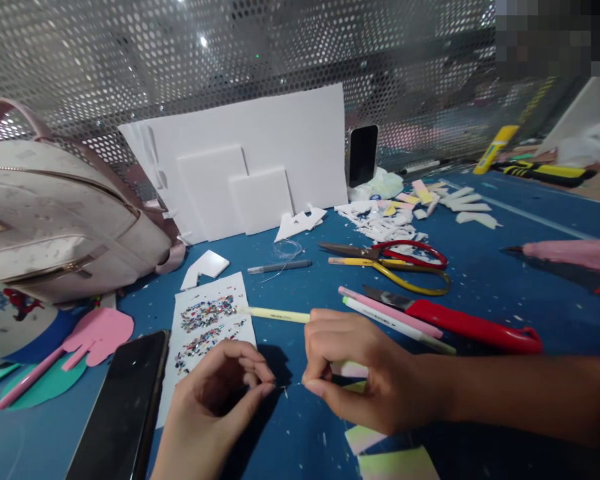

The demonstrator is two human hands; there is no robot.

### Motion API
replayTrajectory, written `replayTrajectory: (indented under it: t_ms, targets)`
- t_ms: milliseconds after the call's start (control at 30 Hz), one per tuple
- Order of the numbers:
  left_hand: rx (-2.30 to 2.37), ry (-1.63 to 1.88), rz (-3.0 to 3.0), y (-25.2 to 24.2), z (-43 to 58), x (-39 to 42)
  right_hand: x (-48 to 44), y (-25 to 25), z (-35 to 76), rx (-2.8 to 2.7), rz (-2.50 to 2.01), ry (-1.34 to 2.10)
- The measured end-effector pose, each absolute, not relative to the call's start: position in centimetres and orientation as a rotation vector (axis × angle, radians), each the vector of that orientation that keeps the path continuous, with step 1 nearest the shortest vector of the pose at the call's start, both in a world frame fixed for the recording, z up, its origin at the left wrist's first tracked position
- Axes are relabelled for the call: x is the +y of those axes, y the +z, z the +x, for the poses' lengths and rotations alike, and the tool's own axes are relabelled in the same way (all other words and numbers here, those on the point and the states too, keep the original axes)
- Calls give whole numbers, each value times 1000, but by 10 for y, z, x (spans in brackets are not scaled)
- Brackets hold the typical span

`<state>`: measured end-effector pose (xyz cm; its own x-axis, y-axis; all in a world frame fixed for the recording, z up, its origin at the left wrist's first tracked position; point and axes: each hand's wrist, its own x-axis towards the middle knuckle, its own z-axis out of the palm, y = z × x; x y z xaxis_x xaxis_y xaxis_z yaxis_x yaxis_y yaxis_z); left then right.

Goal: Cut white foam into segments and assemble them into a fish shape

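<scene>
Low in the middle of the view, my left hand [220,400] and my right hand [353,373] face each other, each pinching with thumb and index finger. A thin, pale thread [291,385] spans the short gap between the fingertips; its exact kind is too fine to make out. Just behind my left hand lies a white sheet [245,293] bearing two patches of small, shiny multicoloured beads [207,313]. A pale yellow pen [275,313] runs from that sheet to behind my right hand. Farther back, a loose coil of clear thread [286,250] lies by a grey pen [280,267].
A black phone [120,400] lies left, near a pale backpack [65,213]. Scissors [395,257], a red-handled cutter [470,327] and pens are right of centre. White foam boards [300,140] lean at the back beside scraps [385,220]. A pink tool [570,253] is far right.
</scene>
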<state>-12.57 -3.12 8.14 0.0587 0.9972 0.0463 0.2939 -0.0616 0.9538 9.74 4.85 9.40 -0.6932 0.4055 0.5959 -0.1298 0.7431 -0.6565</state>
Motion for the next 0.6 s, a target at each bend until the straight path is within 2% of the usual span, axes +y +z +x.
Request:
replayTrajectory:
  t_ms: [600]
  targets:
    - [1352, 1054, 1471, 84, -124, -33, 48, 94, 96, -2186, -229, 856]
